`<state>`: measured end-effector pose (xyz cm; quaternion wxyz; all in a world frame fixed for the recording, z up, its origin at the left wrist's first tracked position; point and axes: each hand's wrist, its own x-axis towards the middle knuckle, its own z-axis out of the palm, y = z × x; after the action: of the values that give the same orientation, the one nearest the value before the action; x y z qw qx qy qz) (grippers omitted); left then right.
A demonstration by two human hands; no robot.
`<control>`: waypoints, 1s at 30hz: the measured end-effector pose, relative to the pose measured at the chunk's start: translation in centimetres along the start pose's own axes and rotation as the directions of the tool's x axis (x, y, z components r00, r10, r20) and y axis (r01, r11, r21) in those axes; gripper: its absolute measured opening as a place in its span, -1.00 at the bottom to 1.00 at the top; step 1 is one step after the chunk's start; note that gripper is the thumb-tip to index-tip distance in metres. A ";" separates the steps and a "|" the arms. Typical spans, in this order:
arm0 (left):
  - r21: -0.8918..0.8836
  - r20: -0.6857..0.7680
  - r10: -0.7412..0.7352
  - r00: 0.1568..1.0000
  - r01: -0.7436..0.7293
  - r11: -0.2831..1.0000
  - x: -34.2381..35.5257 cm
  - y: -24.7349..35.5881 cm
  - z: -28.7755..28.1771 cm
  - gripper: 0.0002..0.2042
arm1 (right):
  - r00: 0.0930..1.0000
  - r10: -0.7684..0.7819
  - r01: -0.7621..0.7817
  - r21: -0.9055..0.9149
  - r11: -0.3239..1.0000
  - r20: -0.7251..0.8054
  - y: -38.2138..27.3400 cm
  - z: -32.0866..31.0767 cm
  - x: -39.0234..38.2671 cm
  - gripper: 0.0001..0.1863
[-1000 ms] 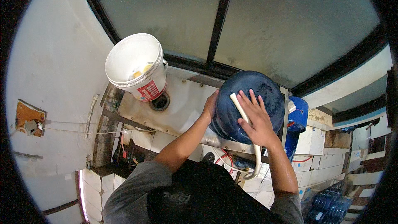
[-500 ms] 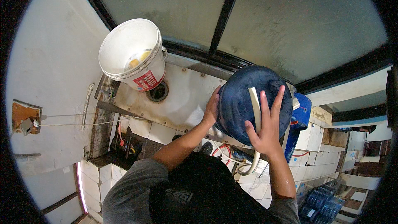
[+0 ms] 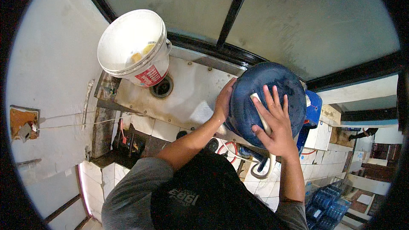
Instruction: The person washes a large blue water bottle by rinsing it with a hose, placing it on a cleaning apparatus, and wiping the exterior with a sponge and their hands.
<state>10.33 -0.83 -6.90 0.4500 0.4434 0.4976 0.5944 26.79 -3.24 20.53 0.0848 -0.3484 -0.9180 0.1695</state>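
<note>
A large dark blue water jug (image 3: pixel 255 76) stands with its round, wet base facing up on the metal-topped counter. My left hand (image 3: pixel 224 99) is cupped against the left side of the jug, its fingertips partly hidden. My right hand (image 3: pixel 276 121) lies across the base with fingers stretched out and thumb apart. Beneath its palm, between thumb and forefinger, runs a cream hose (image 3: pixel 260 108). The hose end rests on the base, and its other part hangs in a loop below my wrist.
At the left, a white bucket (image 3: pixel 128 74) holding yellow sponges stands beside a round hole (image 3: pixel 162 88) in the metal counter (image 3: pixel 187 81). Dark-framed frosted panes (image 3: pixel 306 21) rise behind. Blue jugs (image 3: pixel 326 204) stand on the floor at lower right. A thin cord (image 3: pixel 85 124) crosses at left.
My right hand has settled flatter on the jug's base, its fingers closer together. The hose end has shifted left and down on the base. The jug sits slightly farther right in view.
</note>
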 end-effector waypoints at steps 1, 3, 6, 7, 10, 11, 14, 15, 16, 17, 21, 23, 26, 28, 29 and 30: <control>0.064 -0.067 0.043 0.997 -0.039 0.997 -0.8 0.5 0.3 -0.31 | 1.000 -0.011 0.011 0.035 0.999 -0.008 0.2 -0.1 0.2 -0.34; 0.180 -0.165 0.120 0.979 -0.090 0.980 -3.7 2.9 1.6 -0.31 | 0.999 -0.002 0.000 0.050 0.999 0.042 0.7 -0.3 0.1 -0.36; 0.353 -0.261 0.208 0.943 -0.108 0.930 -5.9 4.1 2.6 -0.31 | 0.998 -0.014 0.009 0.089 0.996 0.062 1.4 -0.3 -0.1 -0.41; 0.453 -0.170 0.167 0.971 -0.073 0.888 -5.1 5.7 2.4 -0.35 | 0.998 -0.011 0.005 0.092 0.996 0.064 1.3 -0.3 -0.1 -0.42; -0.477 0.016 0.156 0.988 -0.129 0.869 0.8 12.4 0.6 -0.36 | 0.998 -0.009 0.002 0.102 0.995 0.063 1.1 -0.4 -0.1 -0.44; -0.404 0.091 0.113 0.989 -0.067 0.912 2.4 13.9 0.2 -0.40 | 0.998 -0.009 0.003 0.099 0.995 0.059 1.0 -0.4 0.0 -0.45; -0.205 0.196 0.052 0.979 -0.011 0.979 4.3 15.7 -0.3 -0.44 | 0.999 0.039 -0.040 0.077 0.996 0.024 1.0 0.0 0.4 -0.44; -0.179 0.158 0.095 0.983 -0.066 0.982 3.4 15.5 -0.4 -0.42 | 0.997 0.072 -0.072 0.094 0.993 0.004 0.9 0.1 0.3 -0.43; -0.145 0.111 0.143 0.983 -0.126 0.981 2.4 15.3 -0.5 -0.40 | 0.996 0.092 -0.090 0.112 0.990 -0.015 1.0 0.2 0.6 -0.43; -0.203 -0.015 0.270 0.963 -0.268 0.942 0.2 14.5 0.3 -0.35 | 0.996 0.089 -0.087 0.102 0.991 -0.012 1.1 0.2 0.6 -0.40; -0.369 -0.076 0.254 0.964 -0.264 0.891 -2.1 4.2 1.8 -0.34 | 0.996 0.088 -0.085 0.107 0.991 -0.022 0.3 0.0 0.5 -0.34; -0.335 0.151 0.045 0.988 0.008 0.942 3.0 -2.0 -0.3 -0.35 | 0.999 0.020 -0.023 0.048 0.999 0.044 0.2 -0.4 0.6 -0.34; -0.568 0.572 -0.329 0.751 0.653 0.502 5.3 -2.0 -1.8 -0.35 | 0.998 -0.005 0.002 0.037 0.999 0.069 0.3 -0.5 0.6 -0.36; -0.630 0.351 -0.353 0.867 0.498 0.597 4.0 -1.5 -0.8 -0.37 | 0.999 0.012 -0.014 0.052 0.999 0.045 0.7 -0.1 0.6 -0.36; -0.624 0.198 -0.318 0.927 0.370 0.689 2.4 -1.2 0.3 -0.36 | 0.997 0.072 -0.072 0.097 0.993 0.002 0.7 0.1 0.4 -0.37; -0.592 0.044 -0.265 0.963 0.239 0.770 0.5 -0.8 1.5 -0.35 | 0.996 0.093 -0.093 0.095 0.991 -0.003 0.5 0.1 0.3 -0.36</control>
<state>11.74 -0.01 -7.51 0.6305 0.1974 0.3515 0.6633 26.85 -2.70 20.25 0.0965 -0.3869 -0.8914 0.2154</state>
